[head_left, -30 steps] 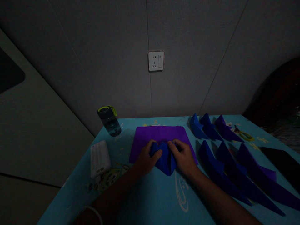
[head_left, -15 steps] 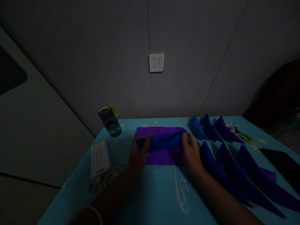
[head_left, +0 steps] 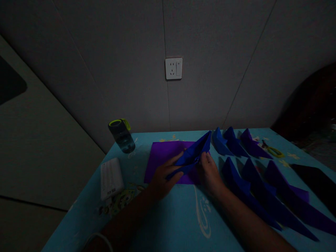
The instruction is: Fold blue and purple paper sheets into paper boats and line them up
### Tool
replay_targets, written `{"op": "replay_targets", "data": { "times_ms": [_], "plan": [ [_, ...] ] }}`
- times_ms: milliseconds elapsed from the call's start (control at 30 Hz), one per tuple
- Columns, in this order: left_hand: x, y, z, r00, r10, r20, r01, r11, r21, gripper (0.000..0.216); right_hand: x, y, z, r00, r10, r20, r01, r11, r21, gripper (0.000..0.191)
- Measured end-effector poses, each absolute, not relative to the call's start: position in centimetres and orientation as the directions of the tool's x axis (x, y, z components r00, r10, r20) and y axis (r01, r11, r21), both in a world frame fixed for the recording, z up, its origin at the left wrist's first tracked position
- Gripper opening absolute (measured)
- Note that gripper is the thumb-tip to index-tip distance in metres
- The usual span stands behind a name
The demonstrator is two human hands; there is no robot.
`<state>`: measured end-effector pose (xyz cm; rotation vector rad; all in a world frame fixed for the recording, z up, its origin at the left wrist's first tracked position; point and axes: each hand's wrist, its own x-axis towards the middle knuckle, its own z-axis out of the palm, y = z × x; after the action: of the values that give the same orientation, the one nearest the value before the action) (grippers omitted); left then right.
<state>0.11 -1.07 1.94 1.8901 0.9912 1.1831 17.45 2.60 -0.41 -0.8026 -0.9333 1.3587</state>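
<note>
A folded blue paper boat [head_left: 193,154] is held over a purple paper sheet [head_left: 164,157] on the light blue table [head_left: 168,217]. My left hand [head_left: 164,175] pinches its near left end, fingers closed on the paper. My right hand [head_left: 208,171] grips its middle from the right side. The boat points up and to the right, its tip close to the row of finished boats.
Several folded blue and purple paper boats [head_left: 252,175] lie in rows on the right. A green-lidded bottle [head_left: 122,135] stands at the back left, a white power bank [head_left: 111,178] beside it, scissors [head_left: 271,150] at the back right, and a dark flat object [head_left: 315,178] at the right edge.
The crumpled blue paper was pulled out sideways into a long boat shape. It has since turned so that its right tip points up toward the other boats.
</note>
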Motion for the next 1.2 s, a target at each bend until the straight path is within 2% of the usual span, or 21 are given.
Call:
{"op": "replay_targets", "data": {
  "times_ms": [133,233,300,367,500,667,733,800,1000,1200],
  "plan": [
    [0.1,-1.1,1.7,0.354,0.827,0.436,0.206,-0.524,0.826,0.031,17.5,2.6,-0.2,0.021,0.999,0.031,-0.465,0.037,-0.885,0.046],
    [0.2,-1.3,1.5,0.334,0.852,0.404,0.124,-0.465,0.877,0.04,17.5,2.7,0.2,0.046,0.999,0.023,-0.481,0.042,-0.876,0.043],
    [0.3,-1.5,1.4,0.322,0.889,0.327,0.038,-0.357,0.933,0.046,17.6,2.7,0.4,0.065,0.998,0.023,-0.475,0.051,-0.878,0.041],
    [0.4,-1.5,1.3,0.264,0.929,0.261,-0.014,-0.267,0.964,0.043,17.5,2.6,0.7,0.059,0.998,0.02,-0.441,0.044,-0.896,0.039],
    [0.9,-0.9,0.8,0.115,0.979,0.17,0.06,-0.178,0.982,0.029,17.1,1.9,1.0,-0.063,0.998,0.012,-0.356,-0.012,-0.935,0.038],
    [1.3,-0.7,0.0,0.264,0.955,-0.134,0.096,0.113,0.989,0.03,16.4,0.8,0.9,-0.284,0.959,-0.01,-0.357,-0.116,-0.927,0.046],
    [1.3,-0.8,0.1,0.312,0.931,-0.188,0.084,0.17,0.982,0.033,16.3,0.7,0.9,-0.311,0.95,-0.04,-0.352,-0.154,-0.923,0.046],
    [1.1,-0.8,0.2,0.347,0.918,-0.193,0.09,0.173,0.981,0.032,16.4,0.8,1.0,-0.279,0.959,-0.041,-0.354,-0.142,-0.925,0.045],
    [0.9,-0.8,0.5,0.395,0.879,-0.266,0.227,0.187,0.956,0.028,17.3,1.6,1.9,-0.032,0.999,0.003,-0.433,-0.011,-0.901,0.044],
    [0.9,-0.9,0.2,0.394,0.877,-0.275,0.272,0.174,0.946,0.031,17.6,1.7,2.4,-0.046,0.998,-0.034,-0.495,-0.052,-0.867,0.043]
  ]
}}
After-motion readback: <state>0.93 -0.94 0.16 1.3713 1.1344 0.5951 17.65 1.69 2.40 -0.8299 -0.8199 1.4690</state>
